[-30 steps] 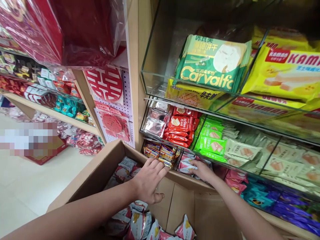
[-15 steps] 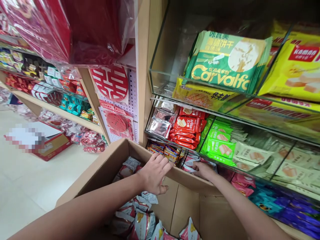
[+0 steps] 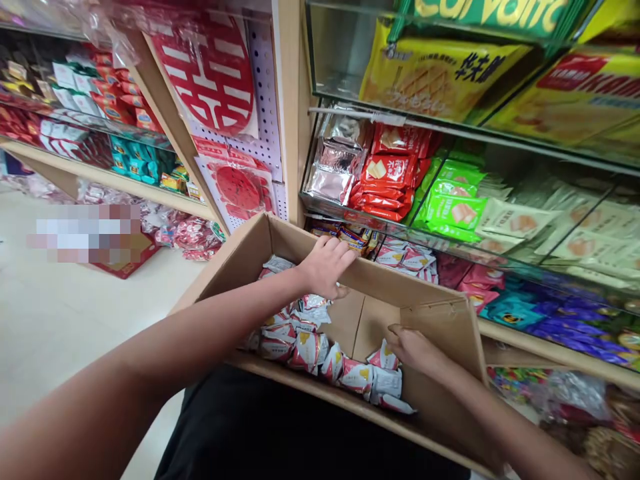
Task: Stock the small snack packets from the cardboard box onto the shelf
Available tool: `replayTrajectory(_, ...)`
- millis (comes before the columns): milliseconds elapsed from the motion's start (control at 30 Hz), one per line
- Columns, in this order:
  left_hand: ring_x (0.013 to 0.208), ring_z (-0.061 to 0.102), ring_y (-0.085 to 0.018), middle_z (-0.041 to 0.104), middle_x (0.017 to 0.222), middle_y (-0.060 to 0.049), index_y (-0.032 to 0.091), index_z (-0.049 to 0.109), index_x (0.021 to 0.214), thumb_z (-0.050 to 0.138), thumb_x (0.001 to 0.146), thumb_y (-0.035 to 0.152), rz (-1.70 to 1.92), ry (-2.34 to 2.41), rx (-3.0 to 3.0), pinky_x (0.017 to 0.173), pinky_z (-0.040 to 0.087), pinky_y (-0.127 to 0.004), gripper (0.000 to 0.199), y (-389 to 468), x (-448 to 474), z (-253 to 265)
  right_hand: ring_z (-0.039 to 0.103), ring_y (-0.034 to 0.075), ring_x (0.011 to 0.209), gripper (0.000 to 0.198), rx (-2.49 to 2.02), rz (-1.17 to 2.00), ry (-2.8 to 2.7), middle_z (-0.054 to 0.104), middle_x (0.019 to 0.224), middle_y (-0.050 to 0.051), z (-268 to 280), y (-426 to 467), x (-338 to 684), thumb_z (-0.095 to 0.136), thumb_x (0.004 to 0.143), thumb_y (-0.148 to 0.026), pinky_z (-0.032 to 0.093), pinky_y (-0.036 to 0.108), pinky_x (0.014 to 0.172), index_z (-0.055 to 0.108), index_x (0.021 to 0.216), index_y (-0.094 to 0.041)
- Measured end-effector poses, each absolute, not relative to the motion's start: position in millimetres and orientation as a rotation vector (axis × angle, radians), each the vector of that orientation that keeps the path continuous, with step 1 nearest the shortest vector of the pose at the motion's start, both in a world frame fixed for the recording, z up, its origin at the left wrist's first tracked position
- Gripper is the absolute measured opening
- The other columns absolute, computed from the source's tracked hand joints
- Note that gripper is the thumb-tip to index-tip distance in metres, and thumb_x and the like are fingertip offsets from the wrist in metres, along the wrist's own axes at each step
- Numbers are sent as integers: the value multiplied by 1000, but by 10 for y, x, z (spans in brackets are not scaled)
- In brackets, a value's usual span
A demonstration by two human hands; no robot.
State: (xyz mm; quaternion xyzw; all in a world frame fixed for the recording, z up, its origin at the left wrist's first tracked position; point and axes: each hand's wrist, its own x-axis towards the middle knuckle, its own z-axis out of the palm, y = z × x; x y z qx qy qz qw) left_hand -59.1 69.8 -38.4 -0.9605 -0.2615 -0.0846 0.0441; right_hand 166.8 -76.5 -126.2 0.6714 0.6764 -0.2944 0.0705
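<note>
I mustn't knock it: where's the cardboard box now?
In the head view, the cardboard box is at lower centre, before the snack shelves, with the left hand at its far rim, right hand over its inside.

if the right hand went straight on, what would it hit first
The right hand would probably meet bare cardboard inside the box; its line in the picture runs on to the left hand. Depth is unclear, so that hand could come first.
</note>
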Motion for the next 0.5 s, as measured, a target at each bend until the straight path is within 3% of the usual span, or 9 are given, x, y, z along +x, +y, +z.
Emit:
replayTrajectory(100,94,40,-29,48,102,-13,11,42,120,56,61,49,-264,-786,-2937,86,24,-42,71,660,-594,-377,58,23,85,22,2018,-922,1828,62,89,14,-1630,-741,1679,59,68,-15,40,27,67,58,89,-11)
replayTrajectory(333,94,42,-27,50,101,-13,10,44,119,60,59,44,-326,-800,-2943,88,26,-41,71,582,-632,-360,57,20,76,13,2018,-951,1865,60,74,5,-1772,-826,1549,65,59,-12,37,26,63,54,65,-16)
replayTrajectory(400,94,43,-28,51,101,-13,11,44,120,62,59,41,-375,-804,-2976,88,27,-42,70,586,-654,-336,55,17,70,16,2049,-981,1913,59,70,1,-1700,-822,1521,65,58,-11,36,24,60,53,68,-17)
replayTrajectory(500,98,44,-26,52,106,-12,15,44,122,56,69,35,-559,-753,-3103,89,30,-41,57,550,-687,-268,53,13,69,14,2133,-1027,2091,58,74,-1,-1406,-768,1466,58,70,-16,36,22,62,52,83,-18)
